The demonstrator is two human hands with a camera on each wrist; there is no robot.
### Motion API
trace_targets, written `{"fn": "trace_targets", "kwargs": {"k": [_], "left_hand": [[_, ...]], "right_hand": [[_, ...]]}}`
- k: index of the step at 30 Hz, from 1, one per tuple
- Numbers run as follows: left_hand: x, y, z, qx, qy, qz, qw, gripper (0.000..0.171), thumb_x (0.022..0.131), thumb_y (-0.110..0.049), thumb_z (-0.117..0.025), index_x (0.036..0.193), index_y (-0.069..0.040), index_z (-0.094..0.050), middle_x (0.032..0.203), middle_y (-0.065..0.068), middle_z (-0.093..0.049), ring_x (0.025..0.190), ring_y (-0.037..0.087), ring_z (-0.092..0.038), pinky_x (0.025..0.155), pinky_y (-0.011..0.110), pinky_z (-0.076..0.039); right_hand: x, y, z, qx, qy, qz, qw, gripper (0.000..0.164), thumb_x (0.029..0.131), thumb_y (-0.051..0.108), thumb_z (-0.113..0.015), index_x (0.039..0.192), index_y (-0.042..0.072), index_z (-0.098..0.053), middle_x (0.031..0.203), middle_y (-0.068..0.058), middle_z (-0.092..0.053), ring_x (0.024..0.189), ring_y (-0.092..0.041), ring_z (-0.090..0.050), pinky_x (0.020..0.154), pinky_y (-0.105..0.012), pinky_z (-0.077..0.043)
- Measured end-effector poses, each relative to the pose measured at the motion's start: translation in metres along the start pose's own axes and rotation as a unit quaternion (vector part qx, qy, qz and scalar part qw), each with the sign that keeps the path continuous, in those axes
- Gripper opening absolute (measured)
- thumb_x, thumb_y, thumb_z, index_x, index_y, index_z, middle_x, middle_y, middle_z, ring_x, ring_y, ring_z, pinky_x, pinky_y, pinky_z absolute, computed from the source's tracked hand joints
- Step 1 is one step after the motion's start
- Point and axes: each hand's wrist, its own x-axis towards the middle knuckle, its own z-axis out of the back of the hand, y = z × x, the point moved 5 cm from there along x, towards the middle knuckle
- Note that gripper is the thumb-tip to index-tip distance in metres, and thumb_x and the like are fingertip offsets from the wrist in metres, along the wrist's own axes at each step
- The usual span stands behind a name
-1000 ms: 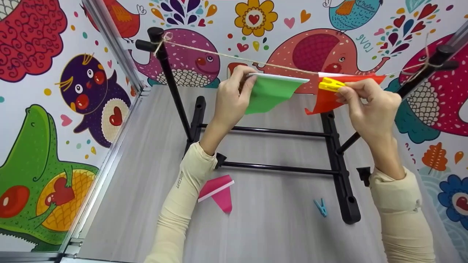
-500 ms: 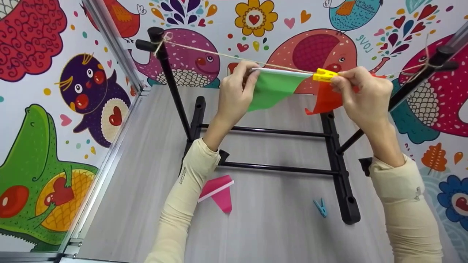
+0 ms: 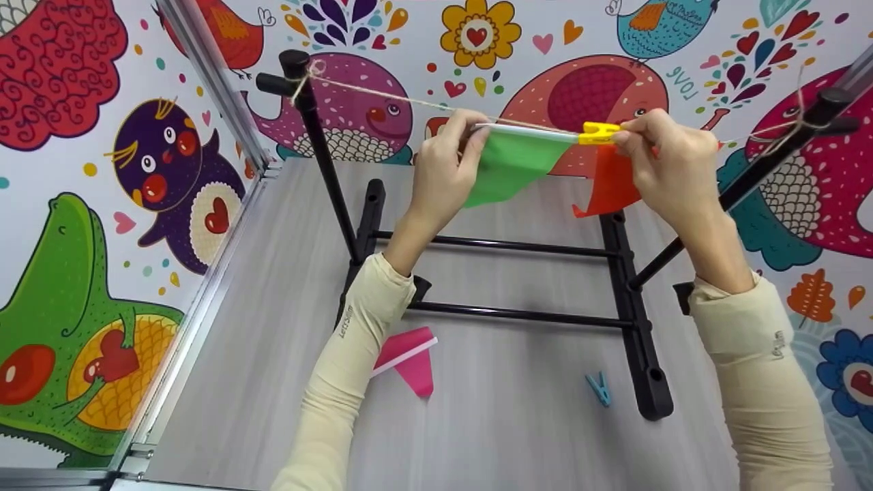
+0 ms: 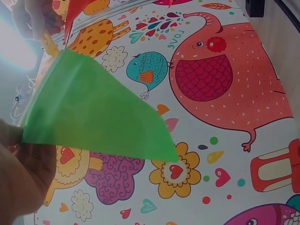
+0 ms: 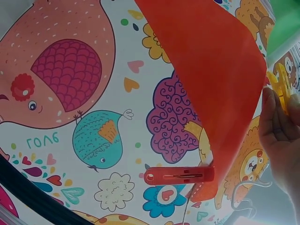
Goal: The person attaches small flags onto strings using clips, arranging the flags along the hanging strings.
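My left hand [image 3: 447, 167] pinches the left end of a green pennant flag [image 3: 518, 164] by its white top edge, close to a string [image 3: 382, 91]. A yellow clothespin [image 3: 599, 133] is pinched in my right hand [image 3: 678, 167], its jaws at the green flag's right top corner. Whether the clothespin grips the string too, I cannot tell. Beside it hangs a red flag [image 3: 614, 181], partly behind my right hand. In the right wrist view a red clothespin [image 5: 180, 175] sits at the red flag's far end, on the string.
The string runs between two posts of a black stand [image 3: 522, 313]. On the table [image 3: 505, 423] lie a pink flag [image 3: 412, 361], near my left sleeve, and a blue clothespin [image 3: 599, 389]. Cartoon-printed walls [image 3: 423, 34] stand close behind and at both sides.
My right hand has moved left and slightly up, bringing the yellow clothespin from in front of the red flag to the green flag's corner. The green flag has risen slightly towards the string.
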Motion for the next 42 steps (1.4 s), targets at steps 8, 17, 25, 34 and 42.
{"fn": "trace_targets", "kwargs": {"k": [8, 17, 25, 34, 42], "left_hand": [[0.003, 0.000, -0.003, -0.005, 0.002, 0.003, 1.0000, 0.015, 0.107, -0.011, -0.058, 0.110, 0.002, -0.065, 0.099, 0.013, -0.073, 0.081, 0.020, -0.063, 0.074, 0.029, -0.050], [0.006, 0.001, -0.008, -0.014, -0.008, 0.006, 0.9999, 0.014, 0.106, -0.010, -0.058, 0.108, 0.003, -0.065, 0.097, 0.013, -0.074, 0.077, 0.019, -0.060, 0.070, 0.027, -0.047], [0.004, 0.007, -0.011, -0.025, -0.004, 0.021, 0.9995, 0.014, 0.107, -0.010, -0.058, 0.109, 0.003, -0.064, 0.099, 0.013, -0.074, 0.083, 0.019, -0.065, 0.076, 0.024, -0.050], [0.002, 0.010, -0.010, -0.012, -0.002, 0.032, 0.9994, 0.014, 0.107, -0.011, -0.058, 0.109, 0.002, -0.065, 0.099, 0.012, -0.074, 0.084, 0.018, -0.063, 0.077, 0.026, -0.048], [0.001, 0.013, -0.011, -0.015, -0.001, 0.031, 0.9994, 0.014, 0.106, -0.009, -0.058, 0.108, 0.003, -0.065, 0.097, 0.013, -0.073, 0.081, 0.019, -0.063, 0.076, 0.026, -0.049]], "right_hand": [[0.008, -0.005, -0.006, 0.002, 0.044, 0.020, 0.999, 0.018, 0.100, 0.008, -0.068, 0.101, -0.009, -0.063, 0.090, -0.023, -0.071, 0.074, -0.034, -0.070, 0.083, -0.006, -0.039], [0.016, -0.005, -0.012, 0.008, 0.086, 0.021, 0.996, 0.018, 0.101, 0.008, -0.066, 0.101, -0.009, -0.062, 0.090, -0.024, -0.071, 0.073, -0.033, -0.069, 0.080, -0.004, -0.038], [0.019, -0.008, -0.017, 0.024, 0.123, 0.019, 0.992, 0.016, 0.100, 0.005, -0.067, 0.101, -0.010, -0.062, 0.092, -0.023, -0.073, 0.079, -0.034, -0.072, 0.081, -0.003, -0.039], [0.021, -0.008, -0.020, 0.033, 0.140, 0.031, 0.989, 0.016, 0.099, 0.003, -0.068, 0.102, -0.012, -0.062, 0.087, -0.024, -0.070, 0.073, -0.033, -0.070, 0.080, -0.002, -0.038], [0.022, -0.009, -0.024, 0.037, 0.175, -0.008, 0.984, 0.016, 0.099, 0.004, -0.069, 0.104, -0.010, -0.064, 0.093, -0.022, -0.072, 0.080, -0.035, -0.071, 0.080, -0.002, -0.037]]}}
